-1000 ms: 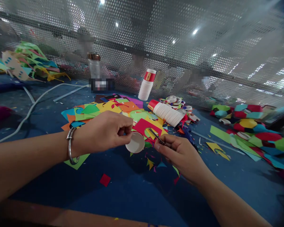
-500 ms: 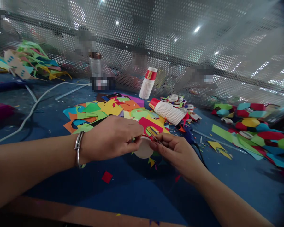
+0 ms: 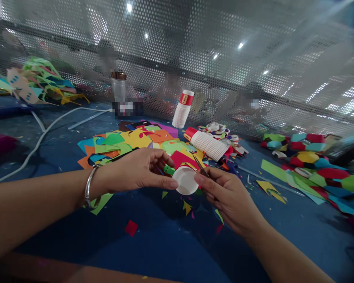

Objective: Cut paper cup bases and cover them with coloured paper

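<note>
A small white paper cup (image 3: 186, 181) with its round opening or base facing me is between my hands, above the blue table. My left hand (image 3: 141, 169), wearing a silver bangle, rests its thumb on the cup's left edge and curls its fingers behind. A green piece (image 3: 168, 170) shows between those fingers and the cup. My right hand (image 3: 224, 192) pinches the cup's right edge and also holds slim pointed metal tweezers (image 3: 201, 166), tips pointing up and away. Just beyond the cup lies a red paper sheet (image 3: 181, 158).
Coloured paper scraps (image 3: 129, 139) spread behind my hands. One stack of paper cups (image 3: 183, 110) stands tilted in view; another stack (image 3: 208, 144) lies on its side. Colourful paper shapes (image 3: 333, 177) sit right. A white cable (image 3: 44, 135) crosses left, near a lidded jar (image 3: 118, 86).
My left hand has shifted from a pinch over the cup's top to its left side, fingers more spread. The cup has turned more toward me. The tweezers now point up, clear of the cup.
</note>
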`<state>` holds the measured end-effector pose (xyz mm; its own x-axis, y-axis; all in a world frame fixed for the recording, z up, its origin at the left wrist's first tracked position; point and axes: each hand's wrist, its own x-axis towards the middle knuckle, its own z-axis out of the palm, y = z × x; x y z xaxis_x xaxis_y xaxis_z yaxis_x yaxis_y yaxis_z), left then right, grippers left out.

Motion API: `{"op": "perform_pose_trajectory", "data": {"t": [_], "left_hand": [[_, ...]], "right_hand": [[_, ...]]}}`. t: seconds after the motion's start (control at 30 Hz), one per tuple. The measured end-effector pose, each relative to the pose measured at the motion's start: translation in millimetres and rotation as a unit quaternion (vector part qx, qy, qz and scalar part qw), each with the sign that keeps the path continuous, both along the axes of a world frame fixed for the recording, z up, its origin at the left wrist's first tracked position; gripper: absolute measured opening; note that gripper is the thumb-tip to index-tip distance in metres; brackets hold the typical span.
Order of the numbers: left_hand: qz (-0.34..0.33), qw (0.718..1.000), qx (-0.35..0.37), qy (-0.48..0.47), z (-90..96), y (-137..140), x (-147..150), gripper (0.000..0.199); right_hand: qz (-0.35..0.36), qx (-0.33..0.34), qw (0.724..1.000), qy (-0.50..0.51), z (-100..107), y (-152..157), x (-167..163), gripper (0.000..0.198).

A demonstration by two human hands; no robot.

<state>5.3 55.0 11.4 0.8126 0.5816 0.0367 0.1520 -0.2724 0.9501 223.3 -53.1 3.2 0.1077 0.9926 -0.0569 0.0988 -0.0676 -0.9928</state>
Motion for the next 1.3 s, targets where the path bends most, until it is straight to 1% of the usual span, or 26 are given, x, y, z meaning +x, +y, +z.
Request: {"op": "perform_pose_trajectory", "data": {"t": [0.07,0.13,0.2,0.27,0.4,0.47,0.57,0.7,0.77,0.87,0.97,1.17,1.3], "left_hand": [[-0.023,0.999,-0.041,-0.011,-2.3,-4.0,2.8,0.039],[-0.014,0.999,-0.036,-0.011,-2.8,-7.7,4.4,0.036],[0.010,1.000,0.001,-0.003,-2.1,-10.0,4.4,0.034],[0.036,0.998,0.053,0.010,-1.0,-11.2,3.3,0.031],[0.071,0.986,0.151,0.011,0.3,-13.1,-0.1,0.024],[0.088,0.980,0.179,-0.007,0.9,-14.4,-1.3,0.022],[0.108,0.972,0.204,-0.034,3.2,-16.7,-2.0,0.029],[0.123,0.964,0.233,-0.046,7.1,-20.1,-1.6,0.037],[0.114,0.970,0.203,-0.072,7.3,-20.4,-0.8,0.036],[0.090,0.984,0.111,-0.101,4.1,-17.1,0.9,0.038],[0.096,0.988,0.046,-0.108,-0.6,-10.6,2.4,0.043],[0.137,0.982,-0.026,-0.125,-2.1,-3.0,4.9,0.044],[0.135,0.982,-0.058,-0.123,-1.9,-6.4,6.3,0.043]], "right_hand": [[0.003,0.001,1.000,0.003,0.1,-0.5,0.7,0.034],[0.010,-0.002,1.000,0.002,-0.1,-1.0,1.6,0.033],[0.016,-0.007,1.000,-0.002,-0.4,-1.4,2.4,0.032],[0.017,-0.012,1.000,-0.009,-0.5,-1.1,3.0,0.031],[0.015,-0.017,0.999,-0.023,0.3,0.8,2.9,0.031],[0.014,-0.014,0.999,-0.027,1.0,1.7,2.8,0.031],[0.004,-0.013,0.999,-0.038,1.9,2.8,3.4,0.031],[0.001,-0.016,0.998,-0.057,2.2,4.1,4.3,0.030],[0.001,-0.015,0.998,-0.054,2.5,4.3,3.8,0.031],[-0.001,-0.019,0.999,-0.038,3.4,4.0,1.9,0.032],[-0.011,-0.017,0.999,-0.027,3.8,3.4,0.2,0.032],[-0.031,0.010,0.999,-0.017,1.6,4.1,1.3,0.032],[-0.022,0.009,0.999,-0.024,-0.7,4.4,4.6,0.030]]}}
